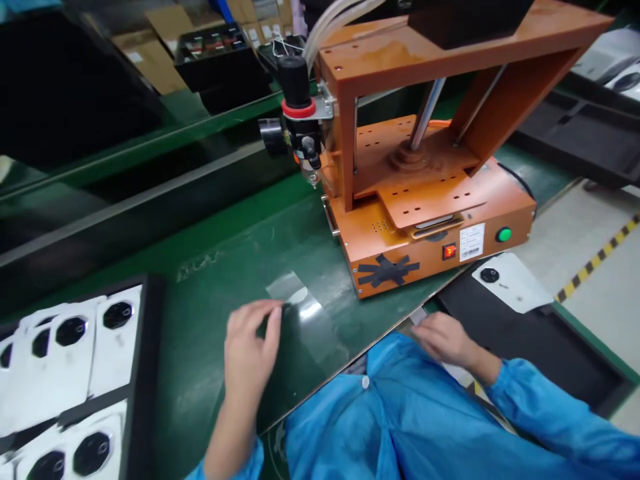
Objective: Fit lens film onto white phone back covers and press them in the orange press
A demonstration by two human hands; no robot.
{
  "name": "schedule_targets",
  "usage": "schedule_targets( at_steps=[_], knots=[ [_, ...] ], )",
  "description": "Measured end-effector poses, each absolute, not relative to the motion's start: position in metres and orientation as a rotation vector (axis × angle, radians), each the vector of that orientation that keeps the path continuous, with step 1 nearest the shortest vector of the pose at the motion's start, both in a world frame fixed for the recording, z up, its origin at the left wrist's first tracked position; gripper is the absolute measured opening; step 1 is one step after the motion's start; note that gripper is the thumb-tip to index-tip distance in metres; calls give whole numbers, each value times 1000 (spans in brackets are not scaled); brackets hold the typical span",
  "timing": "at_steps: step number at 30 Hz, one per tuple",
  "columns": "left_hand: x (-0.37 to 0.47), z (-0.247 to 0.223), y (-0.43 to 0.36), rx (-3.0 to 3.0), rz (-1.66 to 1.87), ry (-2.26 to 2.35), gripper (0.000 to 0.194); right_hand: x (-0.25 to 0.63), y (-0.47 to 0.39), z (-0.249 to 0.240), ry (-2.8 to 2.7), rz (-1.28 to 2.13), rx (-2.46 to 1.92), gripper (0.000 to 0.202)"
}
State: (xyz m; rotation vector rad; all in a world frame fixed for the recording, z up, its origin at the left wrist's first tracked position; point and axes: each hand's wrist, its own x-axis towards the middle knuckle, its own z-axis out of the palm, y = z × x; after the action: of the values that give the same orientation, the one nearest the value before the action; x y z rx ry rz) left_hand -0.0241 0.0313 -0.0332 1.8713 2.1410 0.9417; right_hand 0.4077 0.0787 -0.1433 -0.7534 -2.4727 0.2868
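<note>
My left hand is over the green bench, thumb and index fingertips brought together. Its fingertips are by the left edge of a clear film strip with a pale oval spot; whether they grip anything is too small to tell. My right hand is at the bench's front edge, fingers curled closed. A small pale piece shows at those fingertips, its kind unclear. Beyond both hands stands an orange press machine with a lit red switch and a green button.
On the left, a black tray holds several white panels with black round camera areas. To the right, another white panel lies on a black tray. A black regulator juts from the machine's left side. A conveyor rail runs behind.
</note>
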Motion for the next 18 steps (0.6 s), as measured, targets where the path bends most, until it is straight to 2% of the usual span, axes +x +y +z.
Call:
schedule_targets(
  at_steps=[3,6,8,13,18],
  knots=[
    [-53,-48,66,1796,869,2310,32,310,69,-83,-2500,395,-352,30],
    [-61,-61,76,1748,799,2350,36,226,82,-29,-2497,527,-358,22],
    [-61,-66,71,1756,812,2337,34,181,100,-12,-2499,521,-451,23],
    [-58,-68,55,1736,887,2305,28,113,144,-27,-2531,280,-700,24],
    [-58,-66,58,1688,938,2297,22,102,155,-47,-2596,202,-621,18]
  ],
)
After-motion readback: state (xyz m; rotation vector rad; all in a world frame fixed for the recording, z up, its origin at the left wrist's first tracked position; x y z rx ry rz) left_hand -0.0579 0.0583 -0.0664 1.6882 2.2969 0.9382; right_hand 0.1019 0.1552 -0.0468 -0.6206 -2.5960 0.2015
